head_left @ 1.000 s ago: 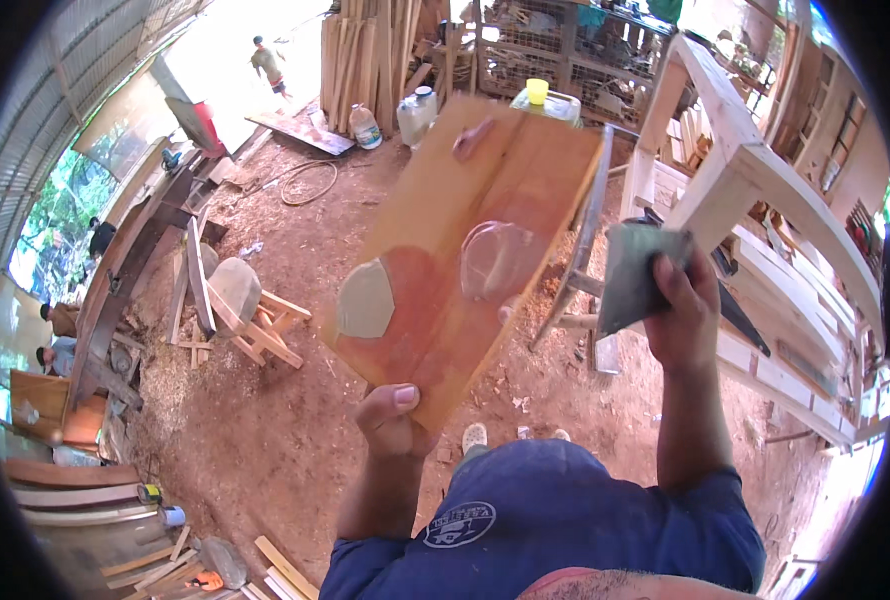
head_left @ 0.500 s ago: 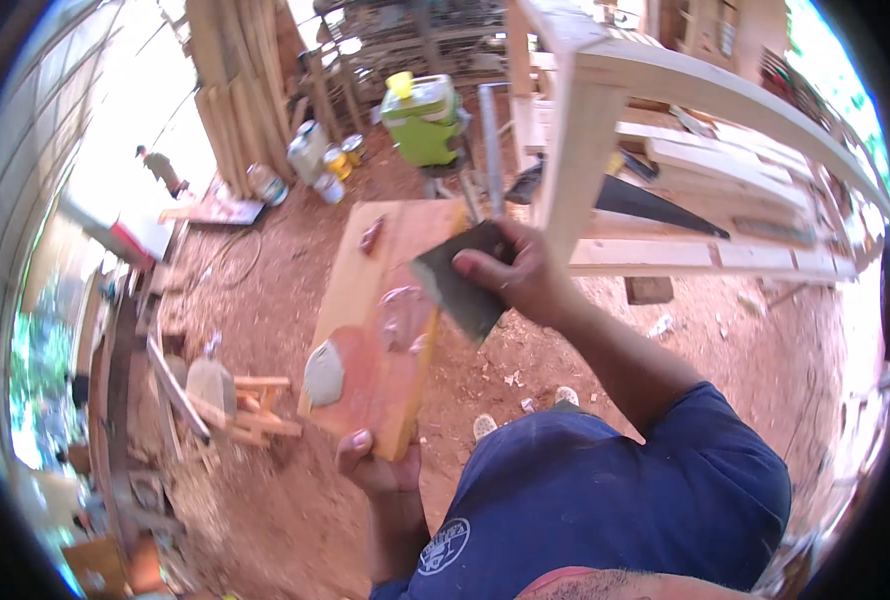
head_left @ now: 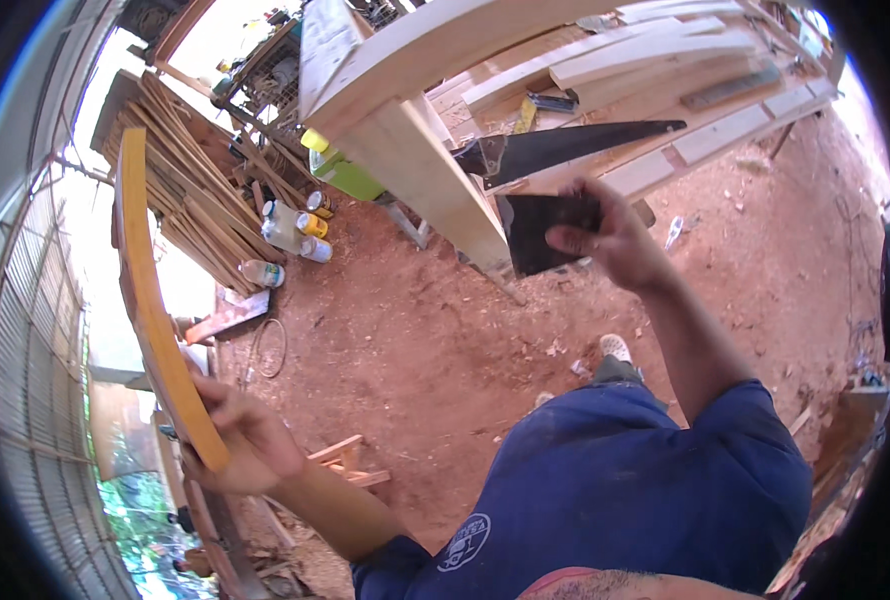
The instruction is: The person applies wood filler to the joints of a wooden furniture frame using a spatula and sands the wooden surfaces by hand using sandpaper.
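My left hand (head_left: 250,440) grips the lower end of a wooden board (head_left: 155,300), raised on the left side and turned so that mostly its orange-brown edge shows. The board's broad face, with the pale putty-like patches seen earlier, is hidden now. In my right hand (head_left: 620,245) is a dark, flat, square spreader (head_left: 535,235), pinched between thumb and fingers. It is held apart from the board, just in front of a pale timber frame (head_left: 445,190).
A handsaw (head_left: 595,150) with a dark blade lies on the timber bench at the back right. Behind the frame's leg stands a green container (head_left: 350,178). Several paint cans (head_left: 313,225) and a bottle (head_left: 262,273) sit beside leaning planks (head_left: 190,180). Wooden pieces (head_left: 350,460) lie below.
The board has swung left and up, tilting from face-on to edge-on. My right hand has moved right with the spreader, away from the board. The view has shifted too.
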`<state>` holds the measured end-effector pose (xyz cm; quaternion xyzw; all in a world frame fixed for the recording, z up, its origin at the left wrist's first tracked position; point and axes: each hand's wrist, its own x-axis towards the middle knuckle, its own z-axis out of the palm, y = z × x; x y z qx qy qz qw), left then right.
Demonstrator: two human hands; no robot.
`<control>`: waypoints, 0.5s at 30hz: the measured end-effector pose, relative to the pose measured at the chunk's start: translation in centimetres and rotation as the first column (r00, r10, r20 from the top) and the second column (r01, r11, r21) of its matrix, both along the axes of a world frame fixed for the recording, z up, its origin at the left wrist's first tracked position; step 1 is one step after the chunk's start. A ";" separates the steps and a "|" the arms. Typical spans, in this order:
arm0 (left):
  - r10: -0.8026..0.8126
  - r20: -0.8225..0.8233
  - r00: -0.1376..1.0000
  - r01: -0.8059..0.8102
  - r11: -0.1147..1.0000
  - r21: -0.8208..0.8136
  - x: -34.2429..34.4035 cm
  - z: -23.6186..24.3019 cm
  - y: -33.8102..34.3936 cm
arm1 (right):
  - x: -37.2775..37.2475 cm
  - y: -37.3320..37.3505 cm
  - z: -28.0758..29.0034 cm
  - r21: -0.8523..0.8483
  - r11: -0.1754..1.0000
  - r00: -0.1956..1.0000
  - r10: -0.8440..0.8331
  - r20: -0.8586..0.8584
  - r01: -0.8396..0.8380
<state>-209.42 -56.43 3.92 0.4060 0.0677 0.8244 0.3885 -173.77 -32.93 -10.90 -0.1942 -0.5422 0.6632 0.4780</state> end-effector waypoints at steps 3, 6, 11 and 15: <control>-0.032 -0.066 0.997 0.029 0.999 -0.046 -0.2 4.1 6.9 | -0.5 2.7 1.8 0.072 0.997 0.993 -0.012 -0.115 0.020; -0.128 -0.123 0.984 0.113 0.985 -0.128 -0.1 8.1 15.0 | -1.8 5.8 2.3 0.051 0.998 0.994 -0.015 -0.112 0.021; -0.123 -0.334 0.935 0.012 0.949 -0.316 1.2 13.4 28.0 | -6.8 10.4 2.1 0.319 0.882 0.937 -0.317 -0.145 0.347; 0.467 -0.800 0.377 -0.735 0.676 0.049 3.5 13.8 33.3 | -9.0 11.3 4.3 0.424 0.705 0.820 -0.526 -0.225 0.568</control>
